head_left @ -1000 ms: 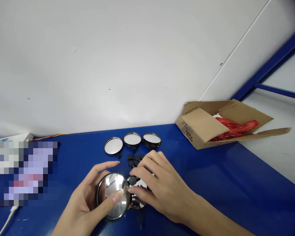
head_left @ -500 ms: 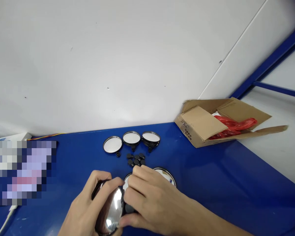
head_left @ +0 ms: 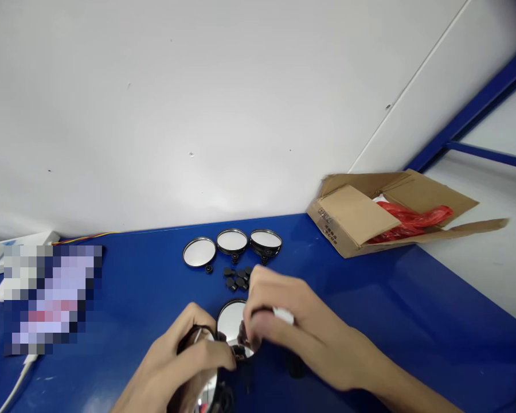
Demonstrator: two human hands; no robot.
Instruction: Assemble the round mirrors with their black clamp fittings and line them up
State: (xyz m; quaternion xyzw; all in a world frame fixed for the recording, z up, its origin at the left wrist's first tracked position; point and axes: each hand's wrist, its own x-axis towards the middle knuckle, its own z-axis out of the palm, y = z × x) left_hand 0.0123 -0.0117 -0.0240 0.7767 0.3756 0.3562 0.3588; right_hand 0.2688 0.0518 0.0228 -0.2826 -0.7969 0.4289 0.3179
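Note:
My left hand (head_left: 178,364) is wrapped round a small round convex mirror (head_left: 204,384) in a black housing, held near the bottom edge of the view. My right hand (head_left: 292,327) is pinched on a small black part (head_left: 239,351) at the back of that mirror. A second round mirror (head_left: 231,318) lies on the blue table (head_left: 370,310) just behind my fingers. Farther back, three round mirrors (head_left: 232,242) stand in a row, with several small black caps (head_left: 237,277) in front of them.
An open cardboard box (head_left: 356,221) with a red plastic bag (head_left: 413,221) inside sits at the back right. A white wall runs behind the table. A blurred patch covers something at the left, with a white cable (head_left: 15,381) below it.
My left hand has tipped the mirror from face-up to edge-on and lowered it. My right hand moved from the table to the mirror's back, uncovering the mirror lying behind.

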